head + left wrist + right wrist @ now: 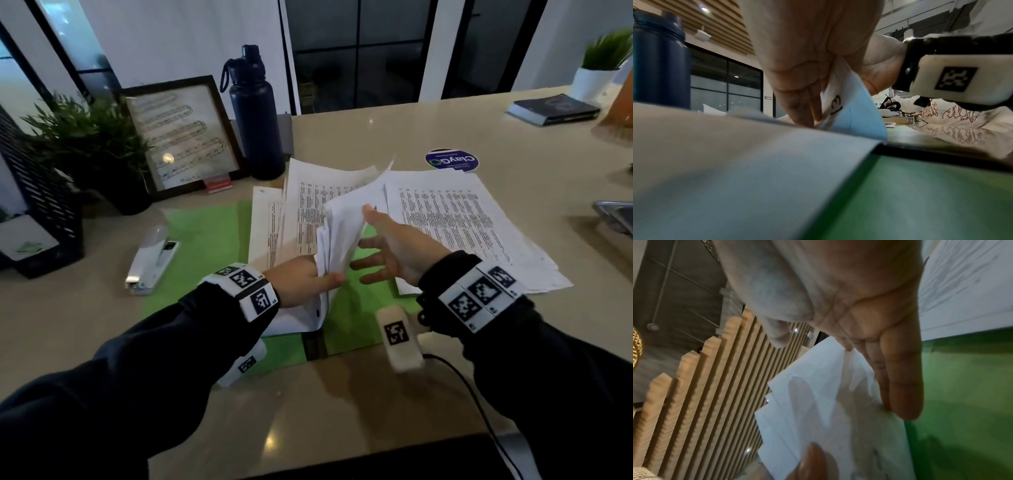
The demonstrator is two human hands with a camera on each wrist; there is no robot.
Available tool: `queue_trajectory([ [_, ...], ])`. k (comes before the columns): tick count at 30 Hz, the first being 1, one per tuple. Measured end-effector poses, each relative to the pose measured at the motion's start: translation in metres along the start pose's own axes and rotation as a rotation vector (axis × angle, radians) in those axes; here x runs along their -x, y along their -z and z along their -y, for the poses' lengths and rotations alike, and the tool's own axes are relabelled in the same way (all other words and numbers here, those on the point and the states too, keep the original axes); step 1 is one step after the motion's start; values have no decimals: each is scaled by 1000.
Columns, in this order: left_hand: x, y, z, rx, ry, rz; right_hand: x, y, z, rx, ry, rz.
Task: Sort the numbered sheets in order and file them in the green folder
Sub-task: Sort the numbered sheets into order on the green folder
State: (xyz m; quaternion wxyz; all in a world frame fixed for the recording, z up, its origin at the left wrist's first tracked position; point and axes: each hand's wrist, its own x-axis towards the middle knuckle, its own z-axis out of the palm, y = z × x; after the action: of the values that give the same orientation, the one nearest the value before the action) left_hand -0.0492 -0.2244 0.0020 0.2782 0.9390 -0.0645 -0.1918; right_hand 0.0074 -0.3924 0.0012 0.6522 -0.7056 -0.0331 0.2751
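Note:
The green folder [205, 233] lies open on the table. My left hand [305, 279] pinches the near edge of a bunch of white sheets [342, 226] and holds them tilted up over the folder. In the left wrist view the hand [807, 65] grips a sheet corner marked 3 [836, 104]. My right hand [387, 246] has its fingers straight and spread, touching the right side of that bunch, with the thumb by its top edge. The right wrist view shows those fingers [900, 369] against the sheets [828, 402]. More printed sheets [462, 222] lie fanned out to the right.
Other sheets [270, 219] lie on the folder's left half. A white stapler [152, 263] sits left of the folder. Behind stand a navy bottle [255, 116], a framed picture [185, 137], a plant [92, 144] and a black mesh organizer [41, 205]. A dark book [555, 109] lies far right.

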Motion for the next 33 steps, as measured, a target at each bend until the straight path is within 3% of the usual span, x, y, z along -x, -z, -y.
queue_trajectory([
  [4,-2,3,1,-56,-66,13,3,14,2,-53,7,-66],
  [10,-4,5,0,-194,-42,-46,6,29,4,-56,42,-135],
  [18,-7,2,5,-106,-59,-40,0,33,-11,168,97,-167],
  [22,-6,1,5,-40,-108,-10,5,27,-15,93,138,-129],
  [27,-4,1,2,-9,-111,-28,8,21,-11,36,79,-133],
  [30,-6,-1,6,19,-56,-80,9,14,-7,171,134,-121],
  [33,-8,-2,9,80,-21,-117,7,15,-6,464,190,-167],
])
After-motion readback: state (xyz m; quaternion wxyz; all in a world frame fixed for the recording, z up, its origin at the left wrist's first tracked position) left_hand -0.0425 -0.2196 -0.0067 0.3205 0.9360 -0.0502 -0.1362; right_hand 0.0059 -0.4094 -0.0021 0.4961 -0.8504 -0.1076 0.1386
